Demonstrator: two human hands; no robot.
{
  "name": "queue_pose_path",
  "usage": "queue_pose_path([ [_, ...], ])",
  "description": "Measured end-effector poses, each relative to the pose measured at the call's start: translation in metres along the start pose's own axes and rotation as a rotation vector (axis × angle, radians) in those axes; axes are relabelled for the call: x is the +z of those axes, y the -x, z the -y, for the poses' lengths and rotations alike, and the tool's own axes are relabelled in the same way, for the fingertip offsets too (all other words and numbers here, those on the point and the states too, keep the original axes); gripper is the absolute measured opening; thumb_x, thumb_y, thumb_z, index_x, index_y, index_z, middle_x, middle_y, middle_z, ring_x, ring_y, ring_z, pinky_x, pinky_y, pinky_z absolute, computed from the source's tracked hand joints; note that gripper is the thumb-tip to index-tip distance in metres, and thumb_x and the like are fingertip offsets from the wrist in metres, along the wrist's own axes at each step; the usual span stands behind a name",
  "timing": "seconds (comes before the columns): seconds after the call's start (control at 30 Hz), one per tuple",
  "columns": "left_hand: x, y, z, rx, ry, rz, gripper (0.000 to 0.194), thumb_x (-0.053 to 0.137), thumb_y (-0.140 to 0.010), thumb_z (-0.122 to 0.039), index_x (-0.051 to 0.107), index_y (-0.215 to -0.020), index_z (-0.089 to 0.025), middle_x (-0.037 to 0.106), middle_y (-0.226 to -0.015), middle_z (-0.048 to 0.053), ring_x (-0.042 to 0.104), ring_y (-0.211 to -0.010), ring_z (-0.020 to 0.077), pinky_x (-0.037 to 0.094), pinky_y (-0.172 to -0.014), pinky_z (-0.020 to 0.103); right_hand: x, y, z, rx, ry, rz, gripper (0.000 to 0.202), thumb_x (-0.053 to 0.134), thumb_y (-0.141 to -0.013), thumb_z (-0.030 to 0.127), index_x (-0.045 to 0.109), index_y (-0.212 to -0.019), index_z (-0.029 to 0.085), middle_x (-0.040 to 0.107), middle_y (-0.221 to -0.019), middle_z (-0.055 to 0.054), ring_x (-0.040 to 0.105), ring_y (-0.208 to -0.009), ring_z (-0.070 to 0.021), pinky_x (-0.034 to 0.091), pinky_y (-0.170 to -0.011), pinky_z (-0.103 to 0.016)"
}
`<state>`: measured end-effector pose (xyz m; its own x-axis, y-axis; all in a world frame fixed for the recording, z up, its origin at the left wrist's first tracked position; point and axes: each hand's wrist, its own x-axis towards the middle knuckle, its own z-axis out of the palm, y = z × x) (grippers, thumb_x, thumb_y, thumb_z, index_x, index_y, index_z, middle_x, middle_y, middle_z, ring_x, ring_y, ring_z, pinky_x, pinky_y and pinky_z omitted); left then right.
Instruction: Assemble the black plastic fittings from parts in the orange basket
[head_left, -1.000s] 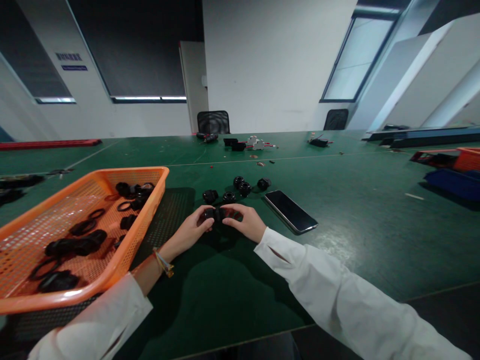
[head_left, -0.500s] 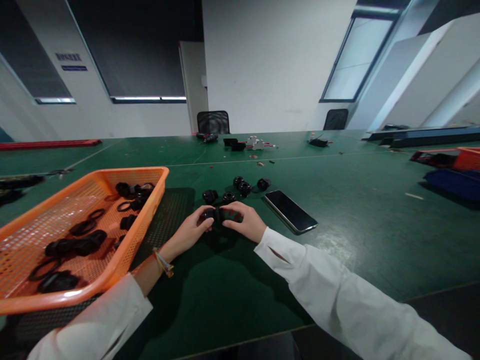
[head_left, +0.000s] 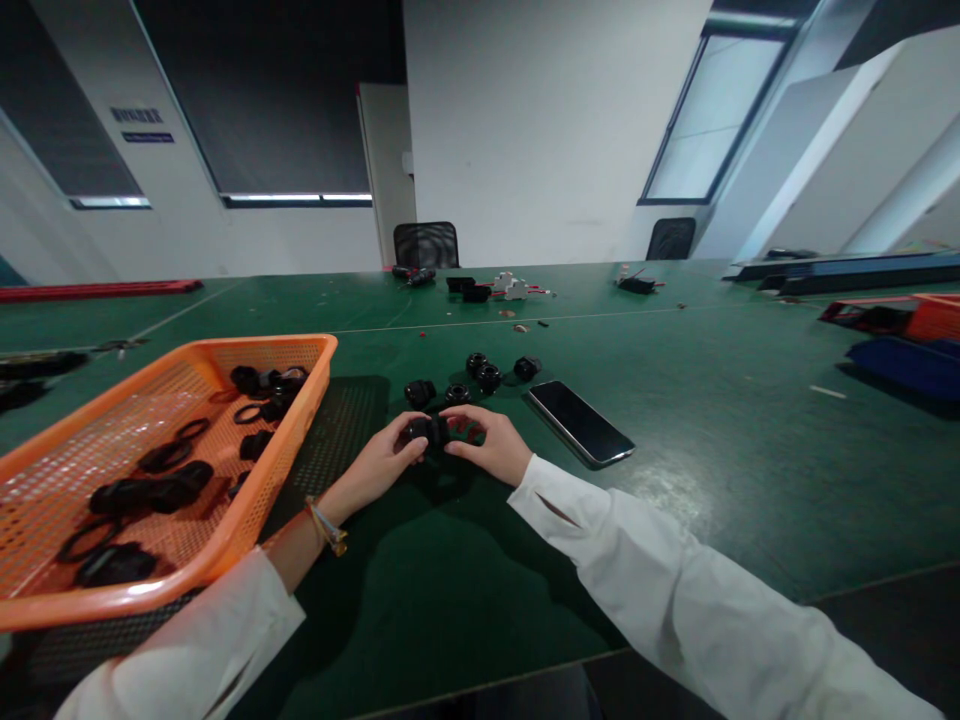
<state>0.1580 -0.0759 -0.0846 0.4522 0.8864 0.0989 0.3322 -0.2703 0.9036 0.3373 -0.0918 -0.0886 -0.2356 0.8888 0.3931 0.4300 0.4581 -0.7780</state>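
Note:
A black plastic cable gland is held level just above the green table, between my two hands. My left hand pinches its left end with thumb and fingers. At the other end, the thumb and forefinger of my right hand close on its edge. Just beyond my fingertips, several more black cable glands stand and lie on the table. One of them lies close past my left fingers, and another sits apart on the right.
An orange mesh basket at the left holds black gland parts and rings. A phone lies right of my right hand. Farther back are small black and white parts. Blue and red bins stand at the far right.
The gland has turned or shifted slightly between my fingers, and a little more of its right end shows. Both hands stay in nearly the same place.

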Motion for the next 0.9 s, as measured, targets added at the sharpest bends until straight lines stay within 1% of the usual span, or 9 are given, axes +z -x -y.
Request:
queue_pose_path([
  [0.13, -0.0004, 0.0001, 0.0015, 0.014, 0.001, -0.002, 0.038, 0.048, -0.071, -0.033, 0.047, -0.105, -0.015, 0.053, -0.073, -0.001, 0.053, -0.064, 0.0136, 0.045, -0.064, 0.028, -0.0007, 0.0001, 0.0011, 0.01, 0.018, 0.002, 0.033, 0.063, -0.064, 0.018, 0.06, -0.097, 0.018, 0.064, -0.089, -0.004, 0.059, -0.08, -0.0151, 0.045, -0.069, -0.028],
  [0.33, -0.0001, 0.0005, -0.0008, 0.0, 0.002, -0.001, 0.038, 0.047, -0.071, -0.032, 0.047, -0.105, -0.015, 0.053, -0.075, 0.0, 0.053, -0.065, 0.0136, 0.044, -0.064, 0.028, -0.0002, -0.0002, 0.0013, 0.019, 0.027, 0.008, 0.032, 0.063, -0.065, 0.019, 0.061, -0.097, 0.018, 0.064, -0.086, -0.004, 0.058, -0.077, -0.0147, 0.044, -0.065, -0.026],
  [0.5, -0.0003, 0.0004, -0.0005, -0.008, -0.007, 0.001, 0.04, 0.046, -0.071, -0.032, 0.046, -0.106, -0.013, 0.052, -0.071, -0.001, 0.053, -0.065, 0.0141, 0.044, -0.064, 0.028, 0.001, -0.0005, 0.001, 0.037, 0.027, 0.016, 0.032, 0.063, -0.065, 0.021, 0.061, -0.097, 0.017, 0.064, -0.084, -0.003, 0.058, -0.075, -0.0145, 0.044, -0.063, -0.025],
  [0.6, -0.0008, 0.0007, -0.0006, -0.008, -0.013, 0.005, 0.04, 0.046, -0.071, -0.032, 0.046, -0.106, -0.013, 0.052, -0.07, -0.001, 0.053, -0.065, 0.0142, 0.044, -0.065, 0.028, 0.0007, -0.0003, 0.001, 0.039, 0.034, 0.019, 0.034, 0.065, -0.064, 0.022, 0.061, -0.098, 0.017, 0.065, -0.085, -0.004, 0.059, -0.076, -0.0149, 0.044, -0.065, -0.026],
  [0.7, -0.0008, 0.0012, -0.0023, -0.011, -0.01, 0.004, 0.039, 0.046, -0.071, -0.032, 0.047, -0.105, -0.013, 0.052, -0.072, -0.001, 0.053, -0.066, 0.0139, 0.044, -0.065, 0.028, -0.0005, -0.0002, 0.001, 0.032, 0.047, 0.014, 0.035, 0.066, -0.062, 0.019, 0.062, -0.097, 0.018, 0.065, -0.087, -0.004, 0.059, -0.077, -0.0149, 0.044, -0.066, -0.026],
  [0.9, -0.0006, 0.0012, -0.0022, -0.011, -0.017, 0.001, 0.037, 0.047, -0.071, -0.031, 0.048, -0.104, -0.015, 0.053, -0.075, -0.001, 0.053, -0.065, 0.0132, 0.044, -0.065, 0.027, -0.0018, -0.0005, 0.0001, -0.009, 0.052, 0.015, 0.035, 0.066, -0.062, 0.017, 0.062, -0.096, 0.018, 0.063, -0.094, -0.005, 0.058, -0.084, -0.016, 0.045, -0.067, -0.027],
])
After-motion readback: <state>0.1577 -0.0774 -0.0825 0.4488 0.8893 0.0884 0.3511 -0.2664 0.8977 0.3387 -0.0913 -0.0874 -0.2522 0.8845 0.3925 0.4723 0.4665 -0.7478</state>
